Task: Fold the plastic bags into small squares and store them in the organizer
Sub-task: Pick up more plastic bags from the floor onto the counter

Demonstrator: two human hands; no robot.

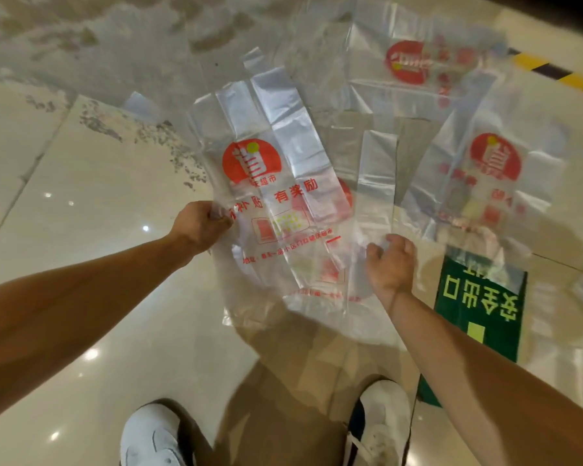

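Observation:
A clear plastic bag (276,183) with a red round logo and red print is held up over the floor. My left hand (202,223) pinches its left edge. My right hand (389,264) has its fingers curled on clear plastic at the bag's right side, beside a long handle strip (376,183). Another clear bag with the same logo (485,183) lies to the right, and a third one (418,65) lies farther back. No organizer is in view.
The floor is glossy cream tile (81,203) with a stained grey patch at the back. A green floor sign (478,311) lies under my right arm. A yellow-black striped strip (559,74) runs at the upper right. My white shoes (155,435) stand below.

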